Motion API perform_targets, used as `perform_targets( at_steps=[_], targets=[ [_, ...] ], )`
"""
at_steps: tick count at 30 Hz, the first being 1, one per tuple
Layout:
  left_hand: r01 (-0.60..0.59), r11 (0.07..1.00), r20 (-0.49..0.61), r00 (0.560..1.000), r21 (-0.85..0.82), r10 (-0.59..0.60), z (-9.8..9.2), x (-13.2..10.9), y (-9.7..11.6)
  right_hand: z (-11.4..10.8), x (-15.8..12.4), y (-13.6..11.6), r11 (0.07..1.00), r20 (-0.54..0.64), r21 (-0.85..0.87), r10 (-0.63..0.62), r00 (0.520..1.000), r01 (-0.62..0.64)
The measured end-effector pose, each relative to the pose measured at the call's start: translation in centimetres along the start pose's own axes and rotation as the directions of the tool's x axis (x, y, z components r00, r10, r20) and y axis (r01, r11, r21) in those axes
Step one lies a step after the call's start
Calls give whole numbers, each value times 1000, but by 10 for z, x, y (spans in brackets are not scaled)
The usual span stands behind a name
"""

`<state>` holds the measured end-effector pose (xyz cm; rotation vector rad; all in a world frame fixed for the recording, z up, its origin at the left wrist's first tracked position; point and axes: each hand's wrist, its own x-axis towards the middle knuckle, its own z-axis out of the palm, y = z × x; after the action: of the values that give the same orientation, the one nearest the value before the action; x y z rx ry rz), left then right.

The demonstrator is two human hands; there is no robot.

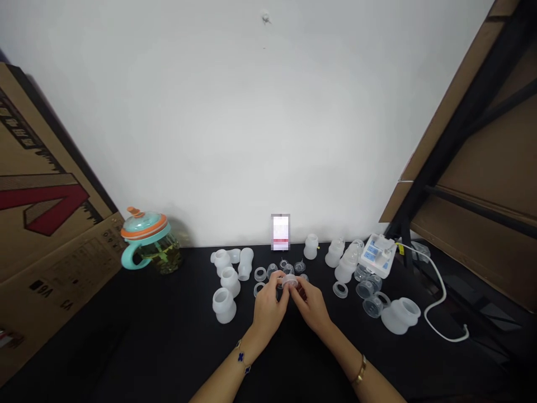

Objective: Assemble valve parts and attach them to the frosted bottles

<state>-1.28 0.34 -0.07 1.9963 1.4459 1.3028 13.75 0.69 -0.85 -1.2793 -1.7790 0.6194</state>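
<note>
Black table (pixel 126 347) – white wall (pixel 251 123) behind.
9 o'clock: cardboard box (pixel 46 224), red print.
10: teal-orange lidded mug (pixel 149 242), upright, yellowish liquid inside.
11: frosted bottles (pixel 224 305), grouped.
12: small card (pixel 281 232) against wall.
2: white pump unit (pixel 378 255) – white cable (pixel 436 296) trails twd 3.
Far rt: wooden shelf (pixel 474 168).

The white wall (pixel 251 112) is bright and even, a bit grayer toward the corners. The black desk (pixel 126 347) is very dark, so shadows hardly show on it. The left hand (pixel 268 310) and right hand (pixel 312 308) get soft light, and the small clear part (pixel 290 281) they hold looks fuzzy. Lines lean and bend at the edges, like the cardboard box (pixel 42 224) and the shelf (pixel 482 168)
</note>
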Motion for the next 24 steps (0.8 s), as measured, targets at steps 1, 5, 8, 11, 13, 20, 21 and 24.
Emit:
perform_targets(
  at_steps=[1, 5, 8, 11, 13, 20, 21, 24],
  targets=[
    [-6, 1000, -1, 1000, 18, 6, 0, 0, 0, 0, 0, 0, 1000, -2, -4, 0, 1000, 0],
    [-68, 995, -6, 998, 78, 69, 2, -1, -4, -1, 0, -2, 999, -3, -46, 6, 1000, -6],
    [-125, 985, -26, 991, 117, 129, 5, -2, -9, 0, 0, -2, 997, -12, -81, -2, 1000, 1],
    [-135, 982, -40, 989, 135, 142, 6, -2, -12, 0, 0, -1, 996, -15, -94, -3, 1000, 1],
    [-126, 985, -35, 991, 122, 131, 5, -2, -11, 0, -1, 0, 996, -15, -90, -2, 1000, 0],
    [-95, 995, -20, 995, -2, 95, 0, -1, 0, -2, -1, -2, 1000, -23, -11, -24, 999, 24],
    [-90, 996, -15, 996, -14, 89, -1, -1, 1, -2, -1, -2, 1000, -22, -8, -24, 999, 24],
    [-60, 998, -2, 998, -32, 60, -1, -1, 1, -3, 0, -3, 1000, -8, -5, -27, 1000, 27]
  ],
)
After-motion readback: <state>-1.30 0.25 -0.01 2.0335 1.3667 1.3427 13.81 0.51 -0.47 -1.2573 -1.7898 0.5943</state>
